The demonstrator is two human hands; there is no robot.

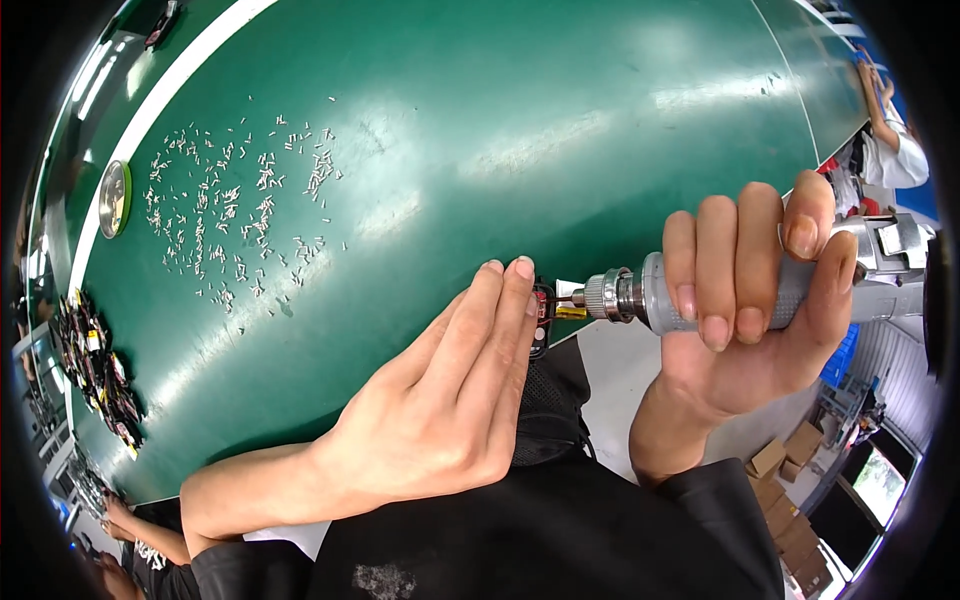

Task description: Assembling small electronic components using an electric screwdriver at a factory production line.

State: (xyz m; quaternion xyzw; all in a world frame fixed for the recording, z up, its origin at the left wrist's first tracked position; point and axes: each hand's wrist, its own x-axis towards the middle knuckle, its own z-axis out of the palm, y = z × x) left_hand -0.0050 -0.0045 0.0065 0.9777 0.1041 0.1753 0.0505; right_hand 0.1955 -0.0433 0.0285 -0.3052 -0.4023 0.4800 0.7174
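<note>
My right hand (745,280) is wrapped round a grey electric screwdriver (655,292), which lies level with its silver nose toward the left. The tip of its bit (570,299) meets a small black device (541,335) near the table's front edge. Against the device's left side press the fingers of my left hand (430,410), held straight and close together, and they hide much of it. A bit of yellow (571,313) shows beside the device, under the bit. Whether a screw sits at the tip is too small to tell.
Many small silver screws (262,205) lie scattered over the green table (480,90). At the left edge are a round green-rimmed dish (115,200) and a heap of black devices (95,370). Co-workers appear at far right (895,155) and lower left (150,540); cardboard boxes (785,520) stand lower right.
</note>
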